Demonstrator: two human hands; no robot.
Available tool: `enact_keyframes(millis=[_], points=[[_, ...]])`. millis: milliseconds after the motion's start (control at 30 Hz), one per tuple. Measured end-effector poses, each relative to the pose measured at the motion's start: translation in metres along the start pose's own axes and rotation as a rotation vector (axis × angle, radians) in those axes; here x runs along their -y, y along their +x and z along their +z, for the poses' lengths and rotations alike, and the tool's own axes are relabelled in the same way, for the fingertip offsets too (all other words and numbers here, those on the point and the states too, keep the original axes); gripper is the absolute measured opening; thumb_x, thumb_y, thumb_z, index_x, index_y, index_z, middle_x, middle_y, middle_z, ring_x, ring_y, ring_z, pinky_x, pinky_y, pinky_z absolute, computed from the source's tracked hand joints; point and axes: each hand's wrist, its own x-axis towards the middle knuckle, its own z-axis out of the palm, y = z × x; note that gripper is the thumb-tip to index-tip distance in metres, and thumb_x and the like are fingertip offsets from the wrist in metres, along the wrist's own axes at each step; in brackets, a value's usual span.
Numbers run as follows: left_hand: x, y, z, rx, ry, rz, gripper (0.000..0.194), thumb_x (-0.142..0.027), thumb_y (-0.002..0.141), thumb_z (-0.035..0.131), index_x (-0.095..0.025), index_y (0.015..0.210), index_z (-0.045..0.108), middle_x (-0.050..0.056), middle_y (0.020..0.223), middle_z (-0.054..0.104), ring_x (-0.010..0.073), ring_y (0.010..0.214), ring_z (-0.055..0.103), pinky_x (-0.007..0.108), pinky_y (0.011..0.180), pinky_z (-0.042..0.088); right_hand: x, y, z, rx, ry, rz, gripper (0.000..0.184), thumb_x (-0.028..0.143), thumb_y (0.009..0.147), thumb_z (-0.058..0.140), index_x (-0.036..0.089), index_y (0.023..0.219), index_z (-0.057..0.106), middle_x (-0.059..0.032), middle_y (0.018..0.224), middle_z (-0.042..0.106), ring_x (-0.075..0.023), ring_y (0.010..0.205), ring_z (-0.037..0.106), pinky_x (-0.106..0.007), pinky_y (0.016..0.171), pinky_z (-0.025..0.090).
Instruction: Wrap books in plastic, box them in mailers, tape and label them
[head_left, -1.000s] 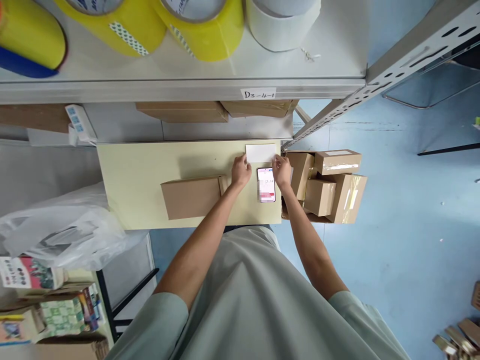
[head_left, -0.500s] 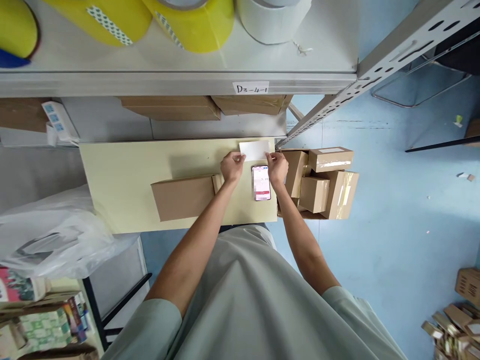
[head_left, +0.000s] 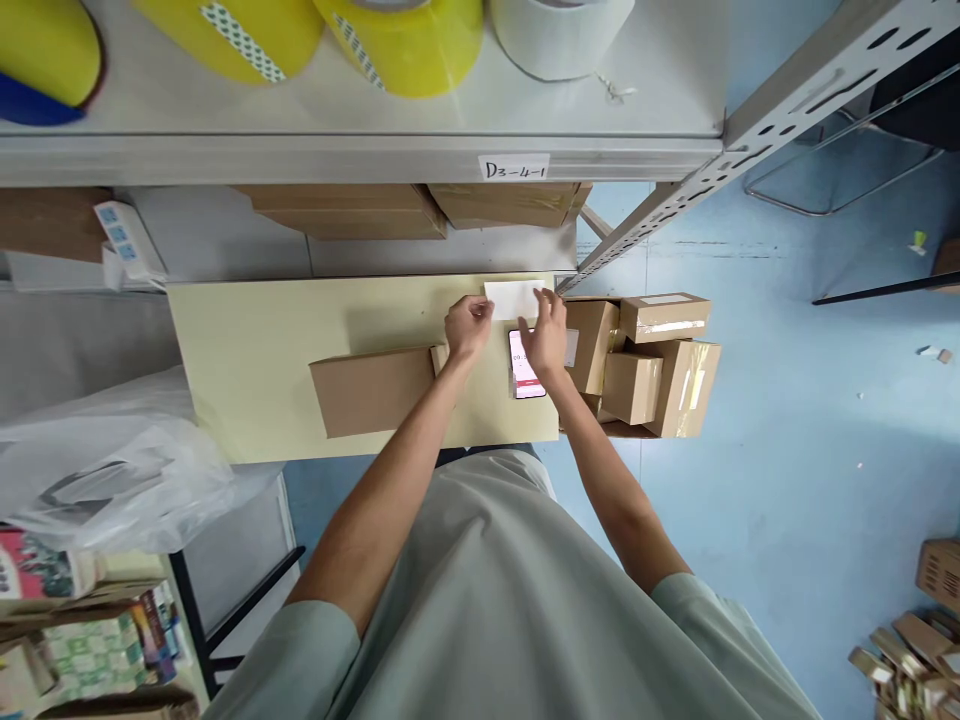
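Observation:
A blank white slip of paper (head_left: 511,299) lies at the far right part of the pale yellow tabletop (head_left: 255,325). My left hand (head_left: 469,326) pinches its left edge between thumb and fingers. Over the right end of the slip is my right hand (head_left: 547,335), its thumb and fingers apart, fingertips at the paper's edge. Just below the slip, a phone (head_left: 525,368) with a lit pink and white screen is partly covered by my right hand. Left of my left wrist, a brown cardboard box (head_left: 375,392) rests on the table.
Cardboard boxes (head_left: 631,388) are stacked against the table's right end. Above the far edge runs a grey metal shelf (head_left: 375,160) with yellow tape rolls (head_left: 420,50) and a white roll (head_left: 555,40). A translucent plastic bag (head_left: 112,470) hangs at the left.
My right hand has let go of the slip's right corner, and its fingers have spread and shifted over the phone. My left hand keeps its pinch. The view has shifted slightly.

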Motion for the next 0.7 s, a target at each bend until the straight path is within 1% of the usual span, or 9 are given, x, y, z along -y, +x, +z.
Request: enact_keyframes(millis=[33,100,200,300,400,467,567,633,700], points=[[-0.003,-0.002,0.001,0.001,-0.008,0.02,0.018,-0.028,0.097,0.071,-0.02,0.105,0.084,0.007,0.104,0.087,0.0224,0.098,0.08,0.032,0.095,0.06,0.007,-0.002,0.003,0.047,0.002,-0.052,0.056,0.037,0.11,0.061,0.025,0.164,0.052,-0.0184,0.17,0.05,-0.0351,0.159,0.048,-0.061,0.131,0.046],[-0.012,-0.006,0.004,0.013,-0.033,0.074,0.015,-0.028,0.096,0.072,-0.02,0.101,0.084,0.007,0.103,0.087,0.0226,0.098,0.08,0.032,0.095,0.06,0.021,-0.003,0.008,0.11,0.008,-0.106,0.059,0.034,0.109,0.062,0.025,0.166,0.05,-0.0178,0.172,0.048,-0.0351,0.161,0.047,-0.061,0.133,0.044],[-0.022,-0.011,0.005,0.083,-0.133,0.171,0.019,-0.032,0.1,0.07,-0.019,0.1,0.084,0.008,0.107,0.087,0.0235,0.104,0.08,0.031,0.097,0.06,0.033,-0.002,0.006,0.085,0.026,-0.088,0.05,0.037,0.112,0.055,0.024,0.161,0.056,-0.0157,0.167,0.055,-0.0326,0.157,0.052,-0.054,0.131,0.048],[-0.025,-0.007,0.003,0.142,-0.185,0.234,0.028,-0.035,0.108,0.061,-0.019,0.112,0.084,0.009,0.123,0.086,0.0247,0.119,0.079,0.032,0.106,0.059,0.03,0.002,-0.012,0.004,0.081,-0.007,0.044,0.049,0.117,0.045,0.026,0.148,0.066,-0.0145,0.15,0.068,-0.031,0.144,0.064,-0.049,0.122,0.056],[-0.023,0.0,0.005,0.155,-0.081,0.28,0.029,-0.025,0.105,0.063,-0.02,0.126,0.083,0.01,0.139,0.082,0.0274,0.135,0.073,0.039,0.12,0.053,0.019,0.008,-0.037,-0.057,0.139,0.08,0.052,0.061,0.118,0.038,0.027,0.137,0.071,-0.0132,0.131,0.076,-0.03,0.123,0.074,-0.048,0.111,0.062],[-0.024,0.003,0.013,0.221,-0.026,0.319,0.036,-0.016,0.1,0.065,-0.02,0.131,0.083,0.011,0.144,0.08,0.0285,0.137,0.072,0.043,0.124,0.051,0.015,0.011,-0.048,-0.076,0.16,0.102,0.055,0.067,0.116,0.041,0.025,0.133,0.072,-0.0127,0.125,0.077,-0.0289,0.114,0.076,-0.046,0.105,0.064],[-0.032,0.002,0.034,0.358,-0.039,0.347,0.045,-0.006,0.097,0.059,-0.02,0.133,0.083,0.01,0.137,0.083,0.0273,0.128,0.077,0.042,0.116,0.058,0.015,0.014,-0.05,-0.05,0.176,0.078,0.056,0.072,0.111,0.053,0.023,0.129,0.073,-0.0135,0.127,0.077,-0.0282,0.112,0.077,-0.042,0.098,0.064],[-0.039,-0.002,0.046,0.383,-0.046,0.365,0.046,-0.007,0.1,0.056,-0.02,0.135,0.081,0.009,0.136,0.083,0.0257,0.122,0.079,0.038,0.109,0.062,0.016,0.014,-0.046,-0.054,0.178,0.094,0.054,0.07,0.111,0.052,0.022,0.127,0.074,-0.0141,0.128,0.077,-0.0279,0.111,0.077,-0.04,0.095,0.063],[-0.044,-0.004,0.054,0.36,0.006,0.391,0.044,-0.012,0.103,0.056,-0.02,0.14,0.079,0.011,0.142,0.08,0.0248,0.119,0.079,0.037,0.106,0.063,0.013,0.015,-0.043,-0.1,0.16,0.156,0.053,0.065,0.115,0.047,0.021,0.122,0.074,-0.0142,0.122,0.079,-0.0271,0.104,0.078,-0.039,0.092,0.061]])
